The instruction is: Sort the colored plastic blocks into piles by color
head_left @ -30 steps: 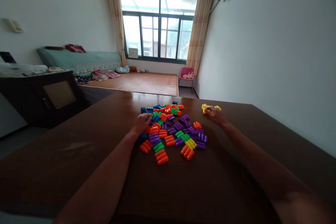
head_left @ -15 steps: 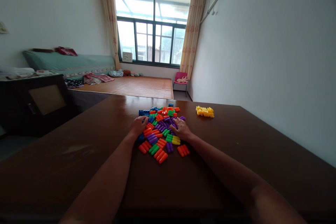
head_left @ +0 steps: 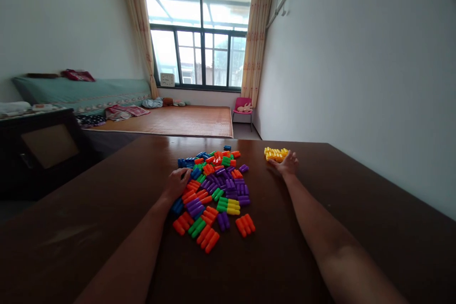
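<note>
On the brown table lies a loose pile of plastic toy building blocks (head_left: 221, 183), ridged like joined tubes, in purple, orange, green, blue and a little yellow. My left hand (head_left: 176, 184) rests at the pile's left edge beside blue blocks, its fingers loosely bent and apart, with no block visible in them. Farther right, my right hand (head_left: 287, 165) is at a separate cluster of yellow blocks (head_left: 275, 154). Its thumb reaches along the cluster's near side and its fingers spread at the right end, touching or nearly touching. The fingers partly cover that end.
The wide brown table (head_left: 117, 199) reaches toward a bed (head_left: 185, 121) with a woven mat. A dark cabinet (head_left: 46, 152) stands at the left. Beyond are a pink chair (head_left: 243, 104) and a window (head_left: 201, 33); a white wall (head_left: 356, 66) runs along the right.
My right hand has left the purple blocks and moved right to the yellow cluster. My left hand stays at the pile's left edge. The view has shifted slightly.
</note>
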`<state>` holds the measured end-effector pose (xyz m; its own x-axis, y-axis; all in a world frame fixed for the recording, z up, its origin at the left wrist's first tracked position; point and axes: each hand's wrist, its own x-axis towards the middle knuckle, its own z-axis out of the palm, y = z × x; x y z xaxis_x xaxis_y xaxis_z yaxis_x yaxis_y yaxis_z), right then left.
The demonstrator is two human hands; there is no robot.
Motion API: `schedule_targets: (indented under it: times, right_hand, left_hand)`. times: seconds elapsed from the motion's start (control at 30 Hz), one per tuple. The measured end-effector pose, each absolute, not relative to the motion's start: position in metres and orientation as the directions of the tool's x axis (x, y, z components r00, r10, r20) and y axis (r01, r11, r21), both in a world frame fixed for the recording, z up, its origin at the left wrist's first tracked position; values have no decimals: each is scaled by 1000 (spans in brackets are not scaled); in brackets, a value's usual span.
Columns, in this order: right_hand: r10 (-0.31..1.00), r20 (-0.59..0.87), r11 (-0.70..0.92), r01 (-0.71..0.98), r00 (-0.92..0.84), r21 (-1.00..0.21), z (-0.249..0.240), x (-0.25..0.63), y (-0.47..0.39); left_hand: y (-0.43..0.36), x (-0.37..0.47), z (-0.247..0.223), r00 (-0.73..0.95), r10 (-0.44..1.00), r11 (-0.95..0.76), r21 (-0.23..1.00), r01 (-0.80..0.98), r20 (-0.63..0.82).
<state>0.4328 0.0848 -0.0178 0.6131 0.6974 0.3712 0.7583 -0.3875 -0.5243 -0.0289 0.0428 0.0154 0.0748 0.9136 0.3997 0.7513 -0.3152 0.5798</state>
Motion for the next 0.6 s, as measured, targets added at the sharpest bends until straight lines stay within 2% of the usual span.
schedule_targets:
  times: [0.13, 0.6]
  right_hand:
    - [715, 321, -417, 748, 621, -516, -18, 424, 99]
    - [778, 285, -407, 795, 560, -449, -23, 435, 116]
  left_hand:
    - [45, -29, 14, 84, 915, -310, 554, 773, 395]
    - [45, -28, 12, 94, 914, -316, 549, 774, 395]
